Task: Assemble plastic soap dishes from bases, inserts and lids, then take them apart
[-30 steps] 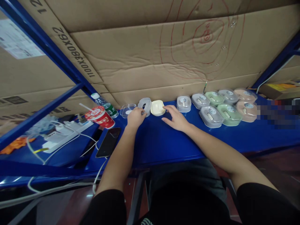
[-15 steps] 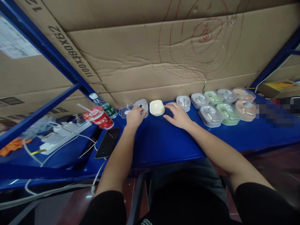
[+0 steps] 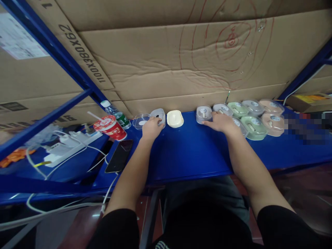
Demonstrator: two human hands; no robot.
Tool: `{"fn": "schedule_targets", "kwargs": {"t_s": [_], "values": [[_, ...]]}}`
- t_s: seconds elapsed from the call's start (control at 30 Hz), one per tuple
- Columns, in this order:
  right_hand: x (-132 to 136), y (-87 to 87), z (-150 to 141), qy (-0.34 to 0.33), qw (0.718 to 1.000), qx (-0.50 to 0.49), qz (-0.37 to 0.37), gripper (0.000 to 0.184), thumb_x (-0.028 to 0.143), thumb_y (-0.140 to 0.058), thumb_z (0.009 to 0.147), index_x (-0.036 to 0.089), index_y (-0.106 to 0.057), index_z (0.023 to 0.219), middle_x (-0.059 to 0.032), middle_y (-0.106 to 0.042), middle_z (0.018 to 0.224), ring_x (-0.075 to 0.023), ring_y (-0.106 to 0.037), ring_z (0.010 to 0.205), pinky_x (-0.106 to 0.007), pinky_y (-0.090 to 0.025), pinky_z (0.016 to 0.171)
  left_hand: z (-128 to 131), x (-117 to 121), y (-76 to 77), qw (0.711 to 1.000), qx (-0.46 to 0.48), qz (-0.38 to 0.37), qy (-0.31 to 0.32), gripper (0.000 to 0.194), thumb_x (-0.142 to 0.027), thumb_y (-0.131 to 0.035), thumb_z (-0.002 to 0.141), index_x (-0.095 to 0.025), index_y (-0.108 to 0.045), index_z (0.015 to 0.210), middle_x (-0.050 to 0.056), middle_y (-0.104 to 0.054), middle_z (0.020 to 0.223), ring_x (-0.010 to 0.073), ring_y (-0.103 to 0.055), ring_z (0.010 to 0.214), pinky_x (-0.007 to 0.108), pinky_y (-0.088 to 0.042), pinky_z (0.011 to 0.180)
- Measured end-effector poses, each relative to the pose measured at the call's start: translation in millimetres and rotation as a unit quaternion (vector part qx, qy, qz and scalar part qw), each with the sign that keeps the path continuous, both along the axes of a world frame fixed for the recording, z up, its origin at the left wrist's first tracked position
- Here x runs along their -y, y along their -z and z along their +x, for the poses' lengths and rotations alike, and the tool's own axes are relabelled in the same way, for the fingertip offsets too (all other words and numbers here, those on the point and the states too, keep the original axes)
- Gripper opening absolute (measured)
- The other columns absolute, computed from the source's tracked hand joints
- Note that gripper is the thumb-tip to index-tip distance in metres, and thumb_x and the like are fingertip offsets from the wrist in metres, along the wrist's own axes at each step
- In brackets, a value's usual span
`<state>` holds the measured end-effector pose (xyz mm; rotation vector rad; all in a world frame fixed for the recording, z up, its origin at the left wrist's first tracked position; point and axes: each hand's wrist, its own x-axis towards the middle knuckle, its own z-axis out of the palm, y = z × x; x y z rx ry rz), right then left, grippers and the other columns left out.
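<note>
My left hand (image 3: 152,127) is at the near side of a grey plastic container (image 3: 158,114). Its fingers are curled together; whether they pinch the container or something small is unclear. A clear plastic lid (image 3: 137,121) lies just left of it. To the right sits a cream square bowl (image 3: 175,118). My right hand (image 3: 220,121) is beside a grey lidded container (image 3: 204,113), thumb near its lower right corner and fingers apart. Partly behind that hand are more lidded containers, among them a grey one (image 3: 222,108) and a green one (image 3: 254,128).
A red paper cup (image 3: 114,128) with a straw, a water bottle (image 3: 120,119) and a phone (image 3: 119,155) stand or lie on the left. A power strip (image 3: 70,148) with cables is farther left. Cardboard (image 3: 155,62) lines the back. Green, grey and peach boxes (image 3: 272,123) fill the right.
My right hand has moved right, from beside the cream bowl to the single grey lidded container. My left hand stays at the grey container. The view has shifted slightly.
</note>
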<state>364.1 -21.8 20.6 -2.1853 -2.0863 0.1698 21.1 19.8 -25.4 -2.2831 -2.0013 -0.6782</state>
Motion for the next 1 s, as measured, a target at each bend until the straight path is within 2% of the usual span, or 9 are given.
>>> {"fn": "schedule_targets", "kwargs": {"t_s": [0.1,0.2,0.33,0.47,0.6,0.7,0.83,0.9,1.0], "values": [[2.9,-4.5,0.3,-0.027,0.998,0.019,-0.044,0.075,0.073,-0.054,0.095,0.008,-0.069,0.129,-0.0282,-0.072,0.129,-0.045,-0.069,0.12,-0.054,-0.054,0.096,-0.8,-1.4,2.5,1.0,0.013,0.009,0.003,0.03,-0.034,-0.072,0.092,-0.021,-0.077,0.118,0.013,-0.074,0.123,0.0311,-0.071,0.112,0.042,-0.056,0.099],[9.5,-3.5,-10.1,-0.069,0.997,0.027,-0.021,0.07,0.076,-0.055,0.094,0.014,-0.073,0.122,-0.0241,-0.077,0.121,-0.0424,-0.073,0.111,-0.05,-0.056,0.089,-0.9,-2.5,4.6,1.0,0.021,0.012,0.0,0.032,-0.038,-0.07,0.093,-0.022,-0.076,0.12,0.013,-0.073,0.126,0.0313,-0.07,0.117,0.042,-0.056,0.1],[21.5,-4.7,-25.2,-0.105,0.993,0.005,0.048,0.068,0.077,-0.056,0.094,0.017,-0.072,0.12,-0.021,-0.079,0.111,-0.0411,-0.074,0.101,-0.05,-0.057,0.084,0.7,-1.9,4.4,0.998,0.054,0.034,-0.005,0.035,-0.042,-0.07,0.094,-0.022,-0.074,0.123,0.012,-0.071,0.132,0.0307,-0.069,0.118,0.042,-0.054,0.102],[26.2,-13.7,-22.3,-0.081,0.994,-0.002,0.079,0.067,0.07,-0.068,0.09,0.014,-0.068,0.128,-0.0226,-0.077,0.114,-0.045,-0.072,0.109,-0.054,-0.054,0.09,5.1,2.4,0.6,0.993,0.076,0.082,0.025,0.034,-0.037,-0.067,0.096,-0.021,-0.073,0.124,0.011,-0.071,0.131,0.0288,-0.068,0.12,0.039,-0.054,0.101],[19.2,-18.2,-5.3,-0.05,0.998,0.049,0.01,0.061,0.061,-0.083,0.079,0.016,-0.073,0.12,-0.0215,-0.077,0.118,-0.0457,-0.07,0.115,-0.053,-0.053,0.092,12.3,7.0,-0.7,0.988,0.075,0.1,0.087,0.03,-0.037,-0.066,0.097,-0.022,-0.074,0.121,0.01,-0.072,0.13,0.0261,-0.068,0.12,0.037,-0.054,0.099],[13.7,-14.3,0.6,-0.057,0.997,0.055,-0.022,0.059,0.058,-0.087,0.076,0.016,-0.076,0.117,-0.022,-0.077,0.119,-0.0466,-0.07,0.114,-0.052,-0.055,0.09,18.7,9.3,1.9,0.986,0.067,0.092,0.118,0.027,-0.037,-0.066,0.097,-0.023,-0.074,0.118,0.009,-0.074,0.127,0.0255,-0.068,0.118,0.037,-0.053,0.101],[16.4,-3.9,-18.6,-0.123,0.992,0.007,0.018,0.071,0.057,-0.09,0.073,0.017,-0.072,0.129,-0.0209,-0.077,0.121,-0.0472,-0.071,0.114,-0.052,-0.055,0.091,26.6,13.6,6.1,0.979,0.061,0.066,0.185,0.033,-0.043,-0.069,0.096,-0.021,-0.073,0.12,0.01,-0.074,0.125,0.0232,-0.07,0.107,0.036,-0.055,0.096],[20.5,2.0,-35.7,-0.174,0.983,-0.035,0.053,0.076,0.058,-0.088,0.076,0.02,-0.067,0.138,-0.0188,-0.076,0.128,-0.0452,-0.07,0.118,-0.052,-0.055,0.095,29.5,16.9,6.7,0.97,0.055,0.047,0.233,0.044,-0.051,-0.072,0.093,-0.02,-0.071,0.125,0.011,-0.073,0.127,0.022,-0.071,0.099,0.036,-0.056,0.092],[24.3,10.9,-53.7,-0.262,0.956,-0.09,0.094,0.079,0.066,-0.078,0.085,0.021,-0.06,0.147,-0.0176,-0.07,0.142,-0.0418,-0.065,0.13,-0.056,-0.049,0.108,32.6,21.8,5.7,0.956,0.051,-0.003,0.287,0.07,-0.065,-0.071,0.09,-0.019,-0.061,0.141,0.012,-0.071,0.131,0.0205,-0.07,0.086,0.037,-0.057,0.084]]}}
